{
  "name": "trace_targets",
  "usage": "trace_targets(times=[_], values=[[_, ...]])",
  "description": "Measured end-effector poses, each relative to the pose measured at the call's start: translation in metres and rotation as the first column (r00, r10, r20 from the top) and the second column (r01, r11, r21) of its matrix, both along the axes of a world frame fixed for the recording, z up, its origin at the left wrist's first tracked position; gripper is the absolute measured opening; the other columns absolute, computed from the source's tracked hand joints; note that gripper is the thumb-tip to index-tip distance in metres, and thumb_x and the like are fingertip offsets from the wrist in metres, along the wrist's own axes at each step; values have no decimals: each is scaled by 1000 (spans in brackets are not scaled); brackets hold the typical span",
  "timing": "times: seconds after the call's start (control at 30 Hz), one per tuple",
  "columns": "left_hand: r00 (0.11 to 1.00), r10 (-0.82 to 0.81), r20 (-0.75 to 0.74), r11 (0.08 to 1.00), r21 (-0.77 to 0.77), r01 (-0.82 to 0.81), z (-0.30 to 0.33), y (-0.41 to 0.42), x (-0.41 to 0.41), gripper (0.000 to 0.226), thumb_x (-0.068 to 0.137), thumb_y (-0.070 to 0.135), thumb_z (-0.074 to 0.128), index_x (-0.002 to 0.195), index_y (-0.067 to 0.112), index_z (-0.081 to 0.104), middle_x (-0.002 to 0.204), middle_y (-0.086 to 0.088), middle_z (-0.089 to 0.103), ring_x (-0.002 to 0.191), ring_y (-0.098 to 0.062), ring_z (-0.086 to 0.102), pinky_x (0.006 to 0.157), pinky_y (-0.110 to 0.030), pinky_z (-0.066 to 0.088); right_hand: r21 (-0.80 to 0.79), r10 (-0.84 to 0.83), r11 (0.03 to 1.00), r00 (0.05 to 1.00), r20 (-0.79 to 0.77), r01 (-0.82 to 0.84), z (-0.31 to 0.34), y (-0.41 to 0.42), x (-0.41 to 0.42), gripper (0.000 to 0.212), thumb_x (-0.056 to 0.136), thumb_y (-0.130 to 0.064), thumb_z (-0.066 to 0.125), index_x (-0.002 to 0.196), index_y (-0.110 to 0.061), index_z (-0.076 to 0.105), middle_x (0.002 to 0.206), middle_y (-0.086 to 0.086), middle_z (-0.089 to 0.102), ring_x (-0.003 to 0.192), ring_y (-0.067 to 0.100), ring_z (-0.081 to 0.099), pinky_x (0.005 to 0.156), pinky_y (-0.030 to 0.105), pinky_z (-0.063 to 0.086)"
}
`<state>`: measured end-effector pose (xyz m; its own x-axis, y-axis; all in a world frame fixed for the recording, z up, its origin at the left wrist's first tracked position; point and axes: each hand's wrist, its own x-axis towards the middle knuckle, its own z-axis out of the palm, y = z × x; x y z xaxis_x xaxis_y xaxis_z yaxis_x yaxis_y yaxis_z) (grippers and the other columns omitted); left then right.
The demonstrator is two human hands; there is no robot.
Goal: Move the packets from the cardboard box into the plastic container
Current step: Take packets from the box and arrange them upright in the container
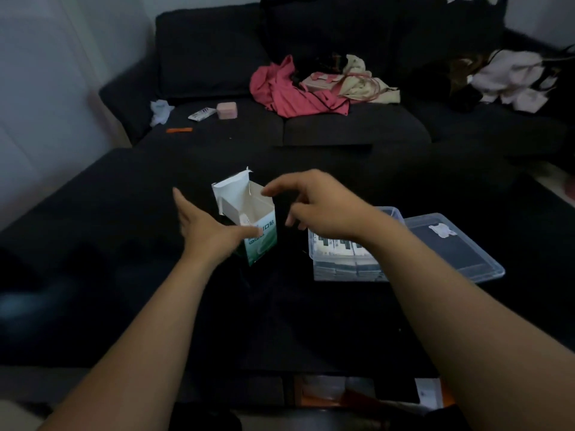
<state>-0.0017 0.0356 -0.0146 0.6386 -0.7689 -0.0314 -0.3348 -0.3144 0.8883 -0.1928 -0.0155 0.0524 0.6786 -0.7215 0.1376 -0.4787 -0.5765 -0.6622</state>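
Clear plastic container sits right of centre on the dark surface, rows of white packets inside, lid beside it. White-green cardboard box upright at centre, top flap open. Left hand spread, thumb on box front. Right hand loosely open, empty, above box and container

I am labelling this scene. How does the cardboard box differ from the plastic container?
The cardboard box is opaque, white and green; the plastic container is clear. The box stands tall and narrow with its flap up, while the container is low and wide, its lid beside it. Packets fill the container; the box looks nearly empty. Both are open on the dark surface.
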Motion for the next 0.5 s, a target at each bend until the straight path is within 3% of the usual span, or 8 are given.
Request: trace_targets(times=[0.07,0.1,0.2,0.23,0.3,0.37,0.43,0.5], values=[[994,-105,-42,994,21,106,-14,-5,3,155,50,17,100,159,26,-10,165,-5,25,149,-29,29,118,-53,33,31,-1,1000,998,-60,2,-4,4,7,61,88,10,48,139,-24,58,113,-4,66,79,-5,54,65,9,44],[989,-145,-28,989,6,145,-20,-7,3,145,52,13,100,160,24,4,158,-4,38,143,-27,39,113,-50,40,40,4,999,996,-93,-1,-6,5,10,64,88,10,47,140,-25,56,115,1,65,82,-1,56,62,10,43],[962,-224,157,970,-65,236,-25,-7,2,92,61,0,92,139,22,48,131,2,60,124,-20,57,98,-38,51,40,36,999,985,-167,-30,-8,8,14,68,88,8,52,144,-29,50,131,10,58,81,7,55,59,16,43],[941,-256,220,949,-129,288,-22,-6,1,79,66,-1,88,132,24,53,125,4,62,119,-17,60,98,-37,52,27,43,999,982,-182,-39,-6,9,15,67,89,6,54,146,-30,47,135,8,55,83,6,55,63,17,45],[877,-310,367,870,-263,417,-15,-1,-1,61,74,8,79,128,27,56,124,5,64,117,-13,61,101,-38,52,-22,42,999,975,-218,-48,-5,11,15,66,91,1,56,148,-29,43,144,4,49,109,15,58,82,25,50],[815,-276,510,802,-344,488,-10,-1,1,59,77,6,69,133,20,56,133,0,61,127,-16,57,107,-43,49,-51,16,998,956,-294,-32,-5,11,15,67,91,-2,57,152,-24,37,148,5,46,127,23,51,97,31,48],[782,-221,583,769,-389,507,-8,-4,3,66,75,-16,66,133,14,57,136,-2,59,132,-19,54,110,-45,46,-50,-4,999,935,-355,-15,-5,11,15,61,94,-7,58,151,-17,36,145,8,47,124,22,52,91,27,46],[804,-191,563,760,-434,485,-4,-6,2,68,73,-23,67,130,14,58,131,1,60,126,-11,58,106,-31,48,-107,-41,994,919,-392,-1,-4,14,18,56,95,-12,59,147,-15,40,144,10,48,121,23,54,89,27,46]])
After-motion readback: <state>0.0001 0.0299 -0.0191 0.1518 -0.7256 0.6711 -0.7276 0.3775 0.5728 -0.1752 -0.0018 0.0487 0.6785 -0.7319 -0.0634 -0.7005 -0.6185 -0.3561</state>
